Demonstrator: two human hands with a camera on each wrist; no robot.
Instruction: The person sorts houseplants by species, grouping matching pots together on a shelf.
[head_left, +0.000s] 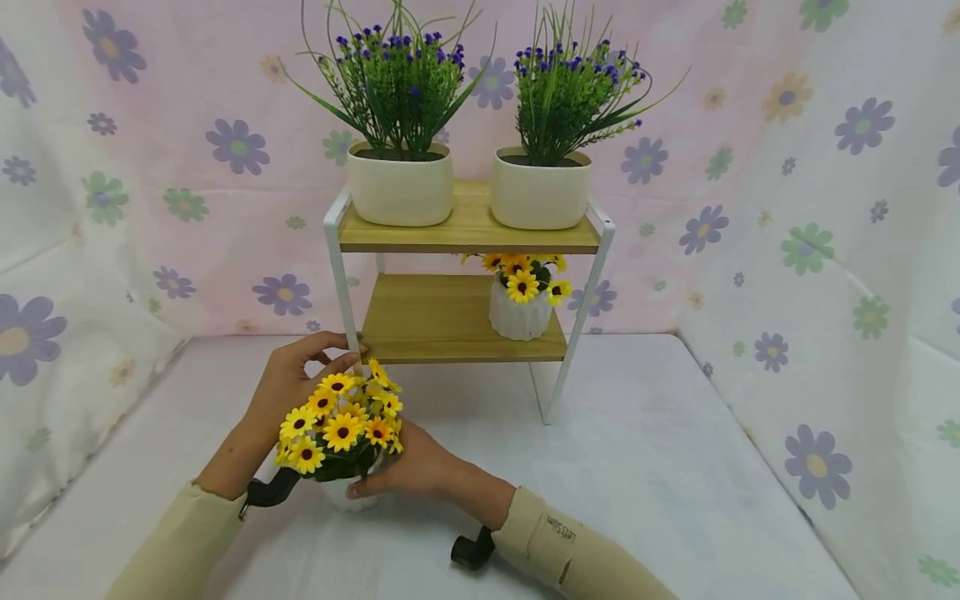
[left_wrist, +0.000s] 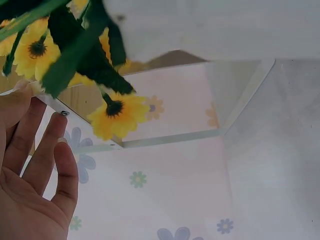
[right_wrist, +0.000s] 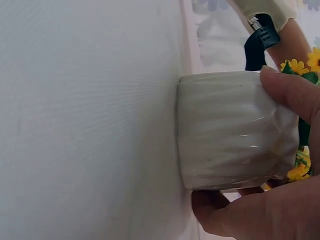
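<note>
My right hand [head_left: 423, 467] grips a white ribbed flowerpot [right_wrist: 232, 132] with its thumb on one side and fingers on the other. The pot's base is right at the white tabletop, and yellow artificial sunflowers [head_left: 342, 431] with dark centres fill its top. Farther back, my left hand [head_left: 285, 379] holds the left front post of a two-tier shelf [head_left: 427, 321], thumb and fingers pinching it at the lower board's corner. In the left wrist view the flowers hang in front of that corner, and part of the left fingers [left_wrist: 37, 165] shows beside the white frame.
On the shelf's top board stand two cream planters [head_left: 401, 190] with purple-flowered greenery [head_left: 401, 92]. A second pot of yellow sunflowers [head_left: 521, 308] sits on the lower board's right side. Flower-patterned cloth [head_left: 817, 350] walls the white table [head_left: 637, 467] at the back and sides.
</note>
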